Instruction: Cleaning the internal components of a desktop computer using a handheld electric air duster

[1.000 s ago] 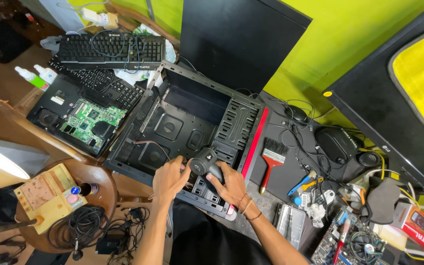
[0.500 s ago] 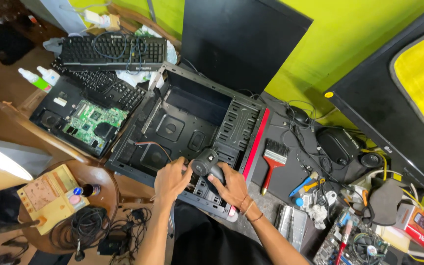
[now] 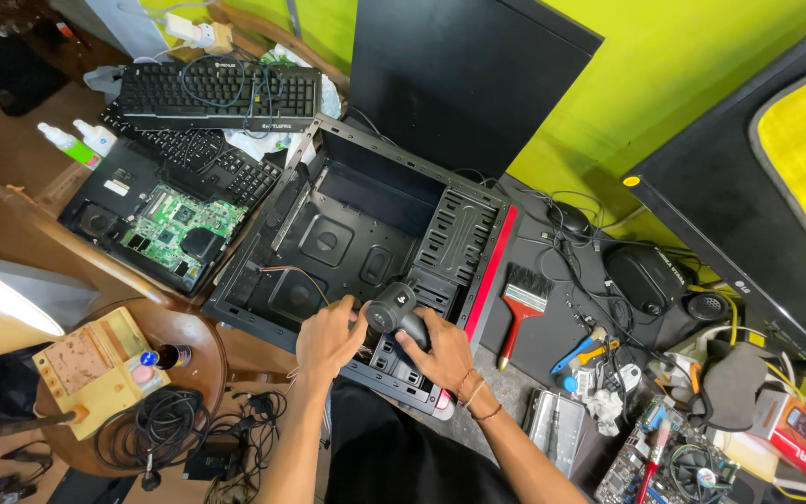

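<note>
Seen from above, an open black metal computer case (image 3: 366, 243) lies on its side on the counter (image 3: 552, 341), w/ both hands at its near edge, approx. 6 o'clock of the case. The right hand (image 3: 442, 355) is wrapped around the grip of a small black handheld blower-type tool (image 3: 392, 308), nozzle aimed into the case; exact tool type can't be told. The left hand (image 3: 326, 338) is curled closed beside the tool, touching the case rim; whether it grips anything is unclear.

Risk, as judged: thin red-and-black wires (image 3: 296, 275) lie loose inside the case just at 10 o'clock of the tool, and could snag or be pushed about if the nozzle dips. A red-handled flat brush (image 3: 521, 303) sits at 3 o'clock, near enough for an elbow to knock.

Packages: a red rectangular box w/ white lettering (image 3: 799, 429) at far 4 o'clock; a yellow-tan flat box (image 3: 100, 369) on a round wooden stool at 8 o'clock; two white spray bottles w/ green labels (image 3: 76, 140) at 10 o'clock, next to a stripped laptop w/ green circuit board (image 3: 160, 219).
</note>
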